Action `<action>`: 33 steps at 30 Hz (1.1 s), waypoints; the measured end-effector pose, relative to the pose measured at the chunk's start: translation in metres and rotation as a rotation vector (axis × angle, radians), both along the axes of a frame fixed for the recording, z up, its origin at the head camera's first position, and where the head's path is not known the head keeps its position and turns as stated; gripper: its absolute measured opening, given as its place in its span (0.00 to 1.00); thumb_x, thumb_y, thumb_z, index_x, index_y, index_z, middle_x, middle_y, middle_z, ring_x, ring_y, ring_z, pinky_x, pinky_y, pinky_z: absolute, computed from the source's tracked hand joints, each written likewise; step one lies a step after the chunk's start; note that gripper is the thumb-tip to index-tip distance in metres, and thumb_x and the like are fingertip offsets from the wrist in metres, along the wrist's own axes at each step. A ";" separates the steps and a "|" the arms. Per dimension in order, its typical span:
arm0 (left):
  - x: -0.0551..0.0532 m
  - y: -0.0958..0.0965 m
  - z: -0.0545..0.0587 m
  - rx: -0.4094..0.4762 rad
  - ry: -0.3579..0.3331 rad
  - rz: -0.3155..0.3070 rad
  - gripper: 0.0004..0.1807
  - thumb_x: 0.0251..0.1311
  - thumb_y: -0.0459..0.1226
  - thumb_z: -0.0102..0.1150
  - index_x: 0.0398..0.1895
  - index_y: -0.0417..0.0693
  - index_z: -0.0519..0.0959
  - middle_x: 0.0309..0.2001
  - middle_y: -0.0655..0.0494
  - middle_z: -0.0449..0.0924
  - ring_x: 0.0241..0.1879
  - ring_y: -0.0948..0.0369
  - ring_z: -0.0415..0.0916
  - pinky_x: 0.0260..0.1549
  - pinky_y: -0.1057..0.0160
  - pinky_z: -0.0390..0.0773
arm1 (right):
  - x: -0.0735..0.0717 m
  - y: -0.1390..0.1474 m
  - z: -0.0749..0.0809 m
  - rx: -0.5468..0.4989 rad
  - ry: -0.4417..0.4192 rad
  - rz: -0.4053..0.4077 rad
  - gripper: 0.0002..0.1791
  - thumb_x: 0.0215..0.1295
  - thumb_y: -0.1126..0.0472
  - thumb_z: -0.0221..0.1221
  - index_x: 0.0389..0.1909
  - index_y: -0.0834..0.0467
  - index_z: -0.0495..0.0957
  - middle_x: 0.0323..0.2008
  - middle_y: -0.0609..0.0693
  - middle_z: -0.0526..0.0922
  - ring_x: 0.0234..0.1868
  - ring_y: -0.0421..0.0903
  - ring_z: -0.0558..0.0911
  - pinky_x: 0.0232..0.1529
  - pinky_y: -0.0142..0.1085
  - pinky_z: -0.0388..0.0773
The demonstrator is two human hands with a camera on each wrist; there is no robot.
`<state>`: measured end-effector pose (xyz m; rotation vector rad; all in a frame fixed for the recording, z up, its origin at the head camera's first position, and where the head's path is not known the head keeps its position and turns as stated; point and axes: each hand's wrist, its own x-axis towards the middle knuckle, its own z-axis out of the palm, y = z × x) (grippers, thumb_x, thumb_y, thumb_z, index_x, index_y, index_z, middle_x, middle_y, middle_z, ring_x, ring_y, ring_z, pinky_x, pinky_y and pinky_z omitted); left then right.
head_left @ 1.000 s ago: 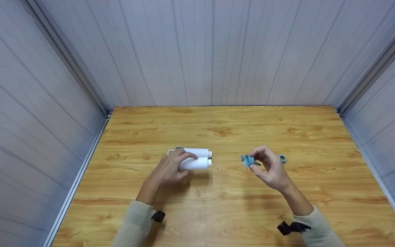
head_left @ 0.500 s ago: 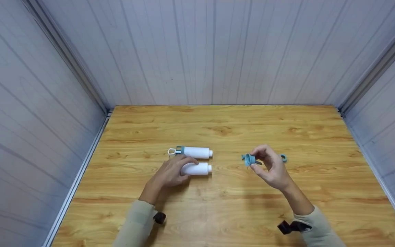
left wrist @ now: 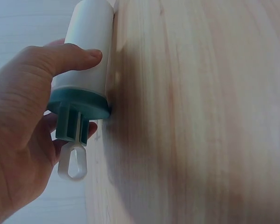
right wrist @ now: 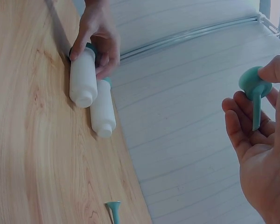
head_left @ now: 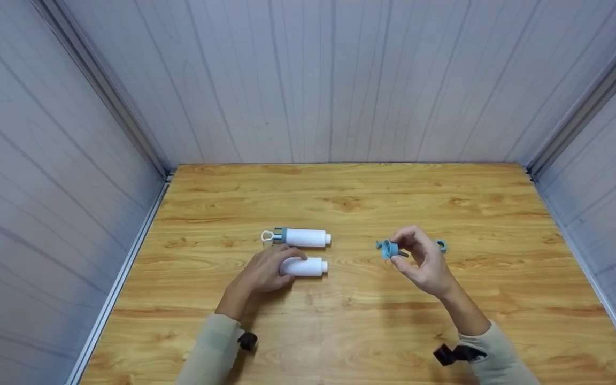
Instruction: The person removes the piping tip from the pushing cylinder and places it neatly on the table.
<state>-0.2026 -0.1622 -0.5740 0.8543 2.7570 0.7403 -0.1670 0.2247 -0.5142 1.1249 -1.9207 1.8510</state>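
My left hand holds a white syringe-like cylinder lying on the table, its neck pointing right. The left wrist view shows my thumb over its side, its teal end cap and a white pull ring. A second, matching cylinder lies just beyond, its ring to the left. My right hand pinches a small teal funnel between thumb and fingers above the table, its mouth facing left. In the right wrist view, the funnel's stem hangs below its round bowl.
Beyond my right hand, a teal ring-shaped end shows on the wooden table, the rest hidden. A teal funnel-shaped piece lies on the table in the right wrist view. Pale panel walls enclose the back and sides.
My left hand has brought its cylinder toward me and down onto the table, away from the second one, which now shows fully. My right hand stays nearly still with the funnel.
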 end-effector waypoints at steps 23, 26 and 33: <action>0.005 0.001 -0.002 0.038 0.001 -0.027 0.29 0.66 0.38 0.78 0.70 0.60 0.83 0.65 0.48 0.87 0.63 0.45 0.85 0.63 0.38 0.83 | -0.001 -0.001 -0.001 -0.001 0.009 0.007 0.20 0.58 0.91 0.54 0.52 0.82 0.69 0.51 0.39 0.85 0.52 0.31 0.86 0.56 0.25 0.85; 0.005 0.001 -0.001 0.039 -0.011 -0.012 0.33 0.63 0.39 0.80 0.72 0.61 0.82 0.66 0.48 0.86 0.63 0.45 0.85 0.63 0.38 0.82 | -0.001 -0.001 -0.001 -0.010 0.013 0.011 0.20 0.58 0.92 0.54 0.52 0.82 0.70 0.51 0.40 0.85 0.51 0.31 0.86 0.55 0.25 0.85; 0.004 0.002 0.001 0.030 -0.014 0.007 0.34 0.61 0.40 0.83 0.71 0.57 0.82 0.66 0.48 0.86 0.66 0.46 0.84 0.67 0.36 0.80 | 0.000 -0.001 -0.002 -0.015 0.000 0.006 0.18 0.59 0.91 0.54 0.51 0.82 0.70 0.50 0.39 0.86 0.50 0.31 0.85 0.55 0.25 0.85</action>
